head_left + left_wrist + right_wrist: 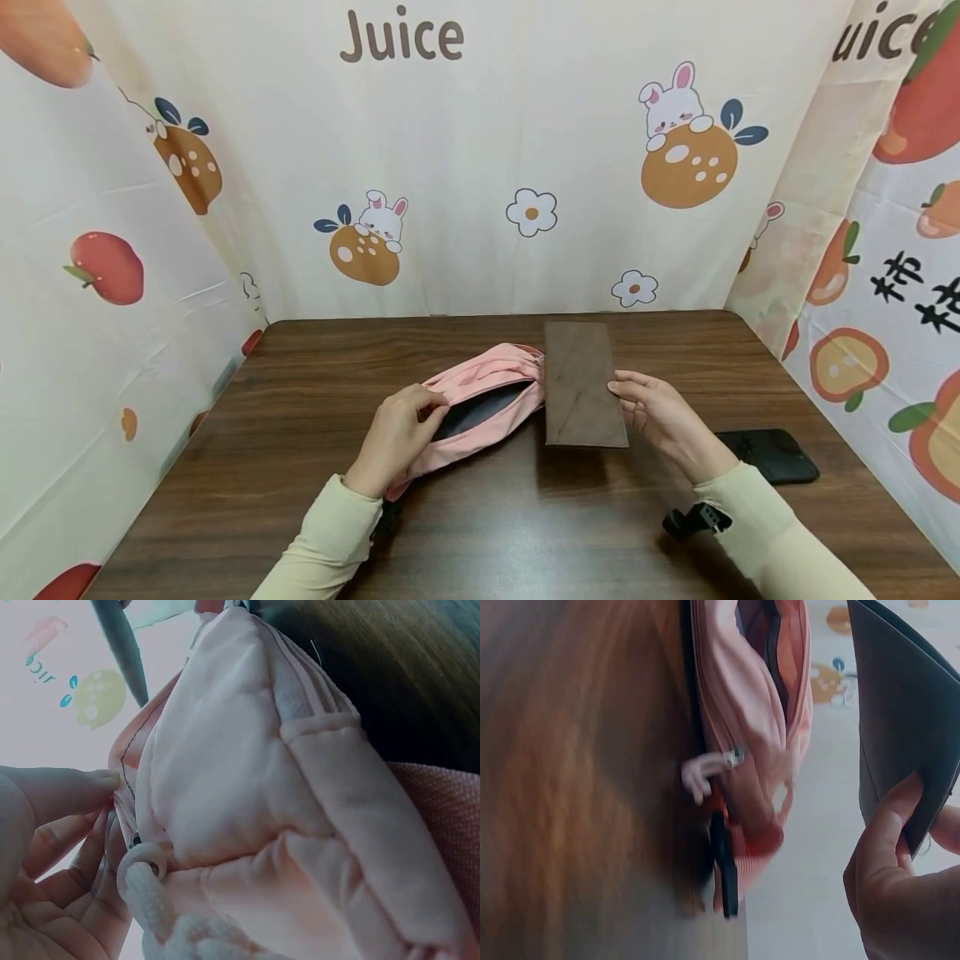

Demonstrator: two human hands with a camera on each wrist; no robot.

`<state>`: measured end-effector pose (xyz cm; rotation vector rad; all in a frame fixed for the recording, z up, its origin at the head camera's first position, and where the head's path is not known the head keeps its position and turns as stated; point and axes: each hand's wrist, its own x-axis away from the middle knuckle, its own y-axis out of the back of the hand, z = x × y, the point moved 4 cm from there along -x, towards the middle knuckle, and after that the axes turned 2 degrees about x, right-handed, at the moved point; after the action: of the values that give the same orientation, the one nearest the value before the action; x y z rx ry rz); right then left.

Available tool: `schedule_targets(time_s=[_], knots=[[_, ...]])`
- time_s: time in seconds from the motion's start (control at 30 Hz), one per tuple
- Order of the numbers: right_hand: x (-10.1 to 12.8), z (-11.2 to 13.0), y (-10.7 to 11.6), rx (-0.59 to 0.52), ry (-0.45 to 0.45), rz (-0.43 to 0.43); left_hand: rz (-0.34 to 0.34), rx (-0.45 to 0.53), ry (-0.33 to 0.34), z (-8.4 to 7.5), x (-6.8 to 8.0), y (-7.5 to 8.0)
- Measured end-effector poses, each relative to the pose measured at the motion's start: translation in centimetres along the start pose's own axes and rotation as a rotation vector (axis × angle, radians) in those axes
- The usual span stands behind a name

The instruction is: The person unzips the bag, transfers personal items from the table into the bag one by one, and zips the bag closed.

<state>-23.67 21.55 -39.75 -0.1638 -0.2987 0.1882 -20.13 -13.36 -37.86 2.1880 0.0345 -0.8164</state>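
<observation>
A pink waist bag point(480, 372) lies at a slant on the table, its zipper undone and the dark lining point(480, 410) showing. My left hand point(401, 432) pinches the edge of that opening near its left end; in the left wrist view the thumb presses on the fabric beside a white cord pull point(146, 889). At the bag's right end, my right hand point(667, 421) holds a long brown wallet point(583, 383) by its right edge, thumb on one face and fingers behind. The wallet is raised over the table and overlaps the bag's tip in the head view.
A black phone point(776, 456) lies on the wooden table point(300, 500) beyond my right wrist. A black buckle point(722, 862) hangs at the end of the bag. Printed curtains point(480, 125) enclose the table at the back and sides.
</observation>
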Motion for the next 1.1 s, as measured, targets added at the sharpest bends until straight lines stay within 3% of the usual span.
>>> schedule_targets(time_s=[0.3,0.63,1.1], knots=[[1.7,-1.2,-2.4,0.030,0.001,0.098,-0.006,0.003,0.017,0.0,0.0,-0.1],[2.7,-2.5,-4.9,-0.015,0.019,0.312,-0.034,-0.004,0.001,0.0,0.0,-0.2],[3.2,-4.8,-6.8,0.065,-0.037,0.355,-0.053,-0.003,-0.005,0.0,0.0,-0.2]])
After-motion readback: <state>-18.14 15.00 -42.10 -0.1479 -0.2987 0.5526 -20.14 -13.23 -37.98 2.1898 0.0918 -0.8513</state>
